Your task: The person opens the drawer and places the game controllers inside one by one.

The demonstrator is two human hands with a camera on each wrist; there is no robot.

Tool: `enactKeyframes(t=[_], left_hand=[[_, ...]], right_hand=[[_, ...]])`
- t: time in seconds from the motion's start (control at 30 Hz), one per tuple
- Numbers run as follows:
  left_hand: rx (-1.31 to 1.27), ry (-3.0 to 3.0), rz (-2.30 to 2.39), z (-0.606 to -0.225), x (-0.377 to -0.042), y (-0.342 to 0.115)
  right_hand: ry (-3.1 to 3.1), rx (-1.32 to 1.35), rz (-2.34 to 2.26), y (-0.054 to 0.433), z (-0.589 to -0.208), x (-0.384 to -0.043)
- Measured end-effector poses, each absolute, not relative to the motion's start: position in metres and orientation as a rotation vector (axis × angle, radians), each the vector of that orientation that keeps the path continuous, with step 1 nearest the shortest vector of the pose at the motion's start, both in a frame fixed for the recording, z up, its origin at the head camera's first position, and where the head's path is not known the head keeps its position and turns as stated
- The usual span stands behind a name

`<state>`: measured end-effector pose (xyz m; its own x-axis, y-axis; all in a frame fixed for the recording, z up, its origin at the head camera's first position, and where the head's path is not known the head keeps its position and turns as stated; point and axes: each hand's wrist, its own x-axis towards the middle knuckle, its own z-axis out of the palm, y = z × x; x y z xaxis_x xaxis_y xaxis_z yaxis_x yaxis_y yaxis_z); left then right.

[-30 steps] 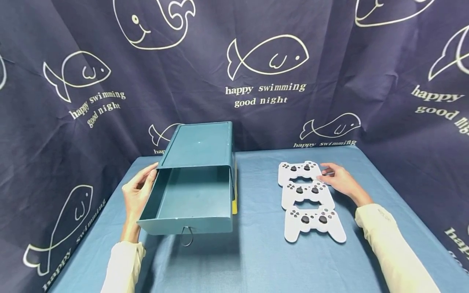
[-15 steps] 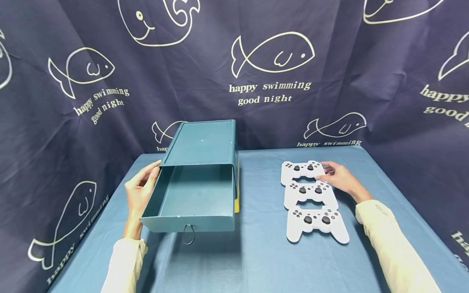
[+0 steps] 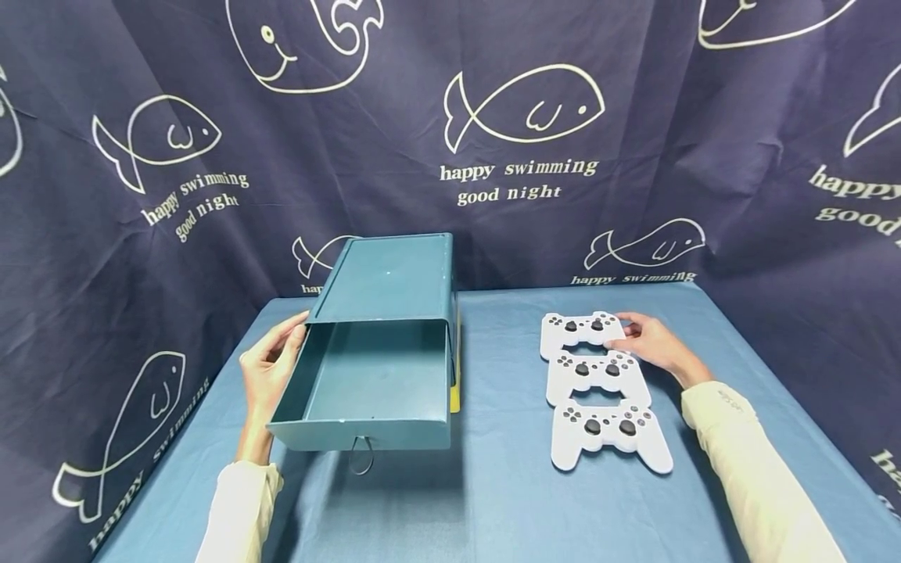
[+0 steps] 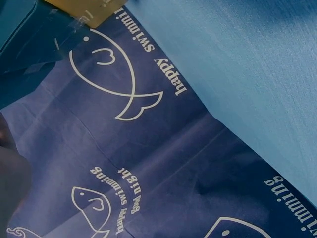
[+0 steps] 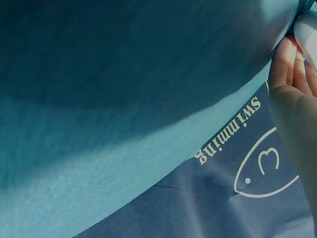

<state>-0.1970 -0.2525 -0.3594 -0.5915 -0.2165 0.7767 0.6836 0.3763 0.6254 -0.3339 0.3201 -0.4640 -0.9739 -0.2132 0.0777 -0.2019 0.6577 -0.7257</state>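
A teal drawer box [image 3: 387, 274] stands on the left half of the table with its drawer [image 3: 373, 379] pulled far out; nothing shows inside the drawer. A wire ring [image 3: 362, 456] hangs from the drawer's front. My left hand [image 3: 271, 363] holds the box's left front edge, thumb in front and fingers along the side. To the right, three white game controllers lie in an overlapping column: a far one [image 3: 554, 332], a middle one [image 3: 597, 379] and a near one [image 3: 608, 438]. My right hand [image 3: 655, 346] pinches the far controller's right grip; its fingers are partly hidden.
A blue cloth [image 3: 514, 500] covers the table. Behind and on both sides hangs a dark blue curtain [image 3: 521, 242] with white fish drawings. Something yellow [image 3: 455, 395] shows low beside the drawer box's right side.
My right fingers have closed on the far controller's right grip, the thumb moving slightly left. My left hand stays on the drawer box. The head view has shifted slightly.
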Motion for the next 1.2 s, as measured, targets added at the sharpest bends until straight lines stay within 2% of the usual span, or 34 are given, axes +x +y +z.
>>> enactKeyframes(t=[1.2], left_hand=[[-0.398,-1.795,-1.361,-0.3681,-0.2025,-0.2590]], right_hand=[[2.995,-0.302,-1.137,0.3175,-0.4594,-0.3304]])
